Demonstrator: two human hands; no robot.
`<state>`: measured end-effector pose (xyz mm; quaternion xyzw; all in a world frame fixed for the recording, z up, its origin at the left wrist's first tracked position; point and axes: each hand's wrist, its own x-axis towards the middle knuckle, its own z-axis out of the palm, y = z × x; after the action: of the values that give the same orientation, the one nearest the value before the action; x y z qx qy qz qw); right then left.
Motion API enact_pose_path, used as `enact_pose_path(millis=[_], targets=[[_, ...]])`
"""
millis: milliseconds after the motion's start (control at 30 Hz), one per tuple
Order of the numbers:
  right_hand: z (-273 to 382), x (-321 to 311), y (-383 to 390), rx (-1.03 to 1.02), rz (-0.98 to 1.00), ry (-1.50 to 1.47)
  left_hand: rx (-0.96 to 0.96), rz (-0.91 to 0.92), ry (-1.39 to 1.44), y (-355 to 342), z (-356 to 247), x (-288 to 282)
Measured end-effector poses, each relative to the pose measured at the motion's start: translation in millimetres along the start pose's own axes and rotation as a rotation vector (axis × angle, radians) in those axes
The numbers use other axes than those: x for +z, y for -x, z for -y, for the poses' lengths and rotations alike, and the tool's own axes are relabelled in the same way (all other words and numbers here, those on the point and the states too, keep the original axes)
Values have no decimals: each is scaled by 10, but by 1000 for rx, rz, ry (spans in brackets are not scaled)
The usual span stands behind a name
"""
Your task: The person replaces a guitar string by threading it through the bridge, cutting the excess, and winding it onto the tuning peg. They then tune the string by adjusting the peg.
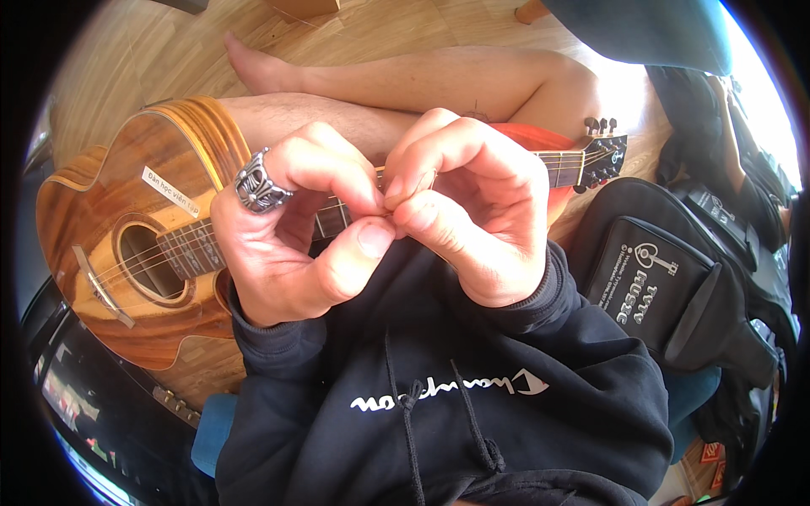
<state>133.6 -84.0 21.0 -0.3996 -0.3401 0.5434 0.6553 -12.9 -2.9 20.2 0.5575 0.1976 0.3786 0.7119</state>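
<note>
My left hand [295, 219], with a large silver ring on one finger, pinches thumb and forefinger together. Its fingertips meet those of my right hand [472, 202], also closed in a pinch. Between the two sits a thin wire-like strand [434, 179], a bit of it poking up above my right thumb; most of it is hidden by the fingertips. Below the hands an acoustic guitar [126, 194] lies across my lap, brown wooden body to the left. Its neck runs behind my hands to the dark headstock [604, 160] at the right.
A red curved surface [548, 139] shows beneath the neck. A black padded bag [650, 270] lies at right, near a blue chair [641, 29]. My bare legs [439, 80] are folded on the wooden floor [380, 25]. A black glossy object [101, 405] stands at lower left.
</note>
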Motion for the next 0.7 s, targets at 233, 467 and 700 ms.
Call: enact_pose_path(millis=[233, 467, 700], targets=[[-12, -21, -11, 197, 67, -319, -9, 60, 94, 7, 66, -70], [9, 30, -17, 257, -19, -305, -57, 69, 72, -2, 65, -88], [-79, 19, 1, -55, -95, 217, -3, -14, -27, -5, 126, -77]])
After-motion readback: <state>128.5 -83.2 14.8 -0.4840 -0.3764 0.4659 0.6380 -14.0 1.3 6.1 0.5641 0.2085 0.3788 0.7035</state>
